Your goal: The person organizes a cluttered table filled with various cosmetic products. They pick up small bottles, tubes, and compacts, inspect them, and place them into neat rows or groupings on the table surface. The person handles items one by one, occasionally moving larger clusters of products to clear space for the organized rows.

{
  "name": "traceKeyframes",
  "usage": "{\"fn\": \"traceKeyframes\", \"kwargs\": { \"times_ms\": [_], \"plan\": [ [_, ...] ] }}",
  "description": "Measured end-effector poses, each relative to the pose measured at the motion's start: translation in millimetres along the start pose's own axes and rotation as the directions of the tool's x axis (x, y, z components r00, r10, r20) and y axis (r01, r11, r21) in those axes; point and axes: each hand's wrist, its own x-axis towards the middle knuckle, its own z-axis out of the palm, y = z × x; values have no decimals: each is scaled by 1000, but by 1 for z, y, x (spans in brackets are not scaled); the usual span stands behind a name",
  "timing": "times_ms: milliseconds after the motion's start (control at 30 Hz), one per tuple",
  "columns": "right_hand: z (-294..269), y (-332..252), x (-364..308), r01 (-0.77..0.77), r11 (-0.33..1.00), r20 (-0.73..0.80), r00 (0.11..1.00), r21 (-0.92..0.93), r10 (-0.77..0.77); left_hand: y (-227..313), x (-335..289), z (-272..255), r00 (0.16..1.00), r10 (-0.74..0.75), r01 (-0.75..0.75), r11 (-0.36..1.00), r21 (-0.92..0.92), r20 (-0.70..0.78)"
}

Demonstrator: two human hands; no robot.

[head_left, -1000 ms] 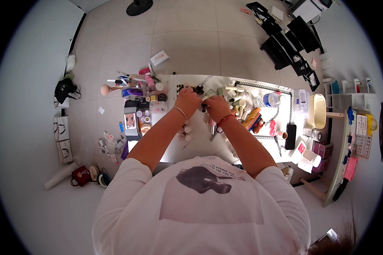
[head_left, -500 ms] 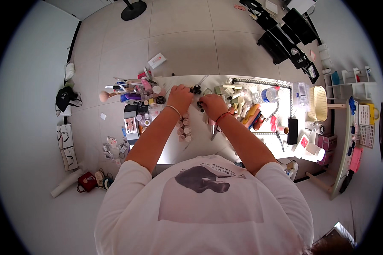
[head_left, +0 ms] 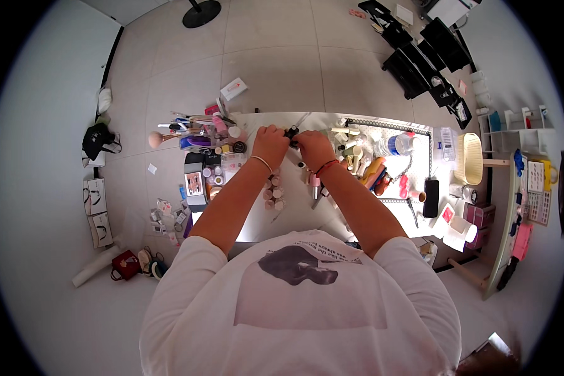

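1. Head view: both forearms are reaching straight out over the white table [head_left: 294, 216], and the hands are meeting at its far edge.
2. The left hand [head_left: 269, 143] is curling its fingers inward toward a small black object [head_left: 291, 132], with a thin bracelet showing at the wrist.
3. The right hand [head_left: 314, 149] is closing in from the other side, knuckles up, a red band on its wrist; the fingers of both hands are pinching that small black object between them, and what kind of thing it is cannot be told.
4. The object is sitting right between the two hands, just above the tabletop's far rim.
5. Counting now: one cluster of about five small pinkish jars [head_left: 273, 191] is lying under the left forearm.
6. One clear water bottle [head_left: 396, 145], one black phone [head_left: 430, 198] and one cream basket [head_left: 469, 158] are lying to the right.
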Motion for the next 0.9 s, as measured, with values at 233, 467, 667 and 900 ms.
{"fn": "traceKeyframes", "kwargs": {
  "times_ms": [233, 467, 667, 900],
  "plan": [
    [3, -1, 5, 51, 982, 140, 990, -180, -26, 1, -3, 1, 1000, -5, 6, 1000, -18, 7],
    [8, 1, 1, 59, 961, 257, 966, -272, 14, 1, -5, -4, 1000, -1, 1, 1000, -21, -25],
    [9, 4, 0, 53, 960, 246, 969, -273, 16, 1, -7, -3, 998, -1, -1, 999, -34, -61],
    [10, 3, 2, 54, 969, 181, 983, -240, -10, 0, -7, -1, 1000, -1, 0, 998, -58, -28]
  ]
}}
